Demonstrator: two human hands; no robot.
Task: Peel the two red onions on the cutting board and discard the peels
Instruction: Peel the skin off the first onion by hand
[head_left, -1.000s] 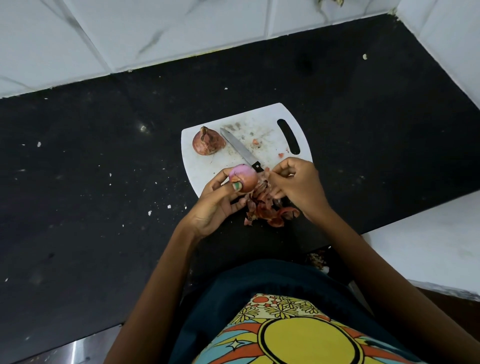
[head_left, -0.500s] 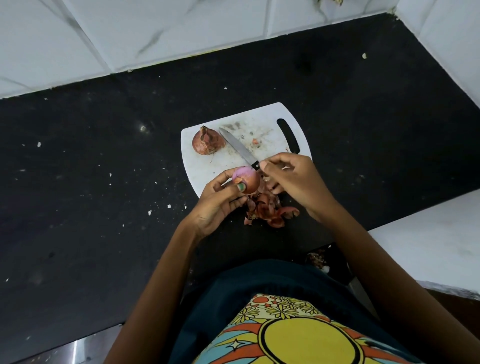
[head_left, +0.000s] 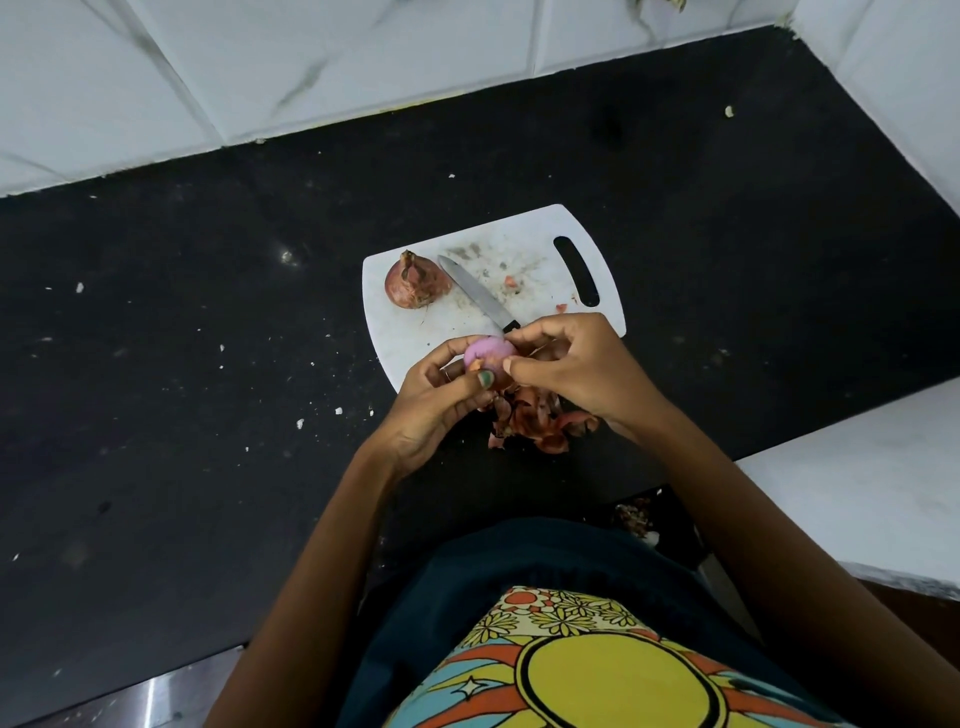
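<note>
Our left hand (head_left: 436, 400) curls its fingers round the peeled onion (head_left: 488, 352), thumb pressed on its near side; pale purple flesh shows on top. Right hand (head_left: 576, 371): fingers and thumb bent in against the onion's right side, apparently pinching at a last scrap of skin, though we cannot see the scrap itself.

Change: 1 second ago the right hand sat lower and apart, over the peel pile; half a second ago it was rising; now it touches the onion again. We read this as 1 strip dropped and the next pull beginning.

Peel pile (head_left: 535, 423) lies at the near edge of the cutting board (head_left: 410, 343), partly on the black counter (head_left: 208, 364). Knife (head_left: 478, 293) rests on the board, unmoved. Onion 2 (head_left: 415, 280), fully skinned over, sits at the board's far left, untouched.

Judgement: onion 1 nearly done; onion 2 and discarding remain.
</note>
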